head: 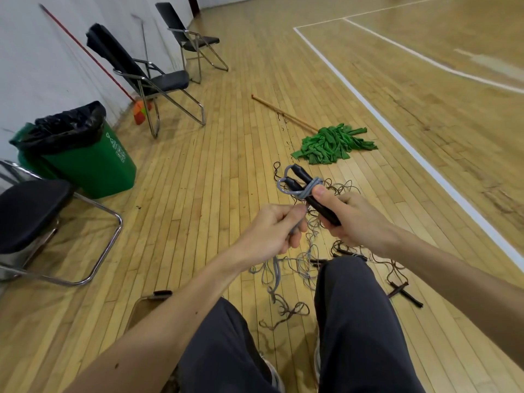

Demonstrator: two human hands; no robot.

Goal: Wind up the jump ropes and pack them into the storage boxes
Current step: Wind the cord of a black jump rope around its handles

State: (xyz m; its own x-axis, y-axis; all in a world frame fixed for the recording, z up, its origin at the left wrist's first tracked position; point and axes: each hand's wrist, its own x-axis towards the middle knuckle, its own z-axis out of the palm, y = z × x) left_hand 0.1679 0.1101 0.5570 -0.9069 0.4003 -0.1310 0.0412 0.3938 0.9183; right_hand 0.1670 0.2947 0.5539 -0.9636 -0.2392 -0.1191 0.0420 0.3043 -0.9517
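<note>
My right hand (344, 215) grips the two black handles (304, 182) of a grey jump rope, thumb pressed on top where a few turns of grey cord (307, 188) wrap round them. My left hand (276, 229) pinches the same grey cord just left of the handles, and the loose length (304, 265) hangs down to the floor. More jump ropes (377, 265), brown with dark handles, lie tangled on the wooden floor around my knees. No storage box is in view.
A green mop (331, 143) with a wooden stick lies on the floor ahead. A green bin (85, 157) with a black bag stands at the left wall, beside several black folding chairs (147, 78). A red broom (140, 112) leans on the wall.
</note>
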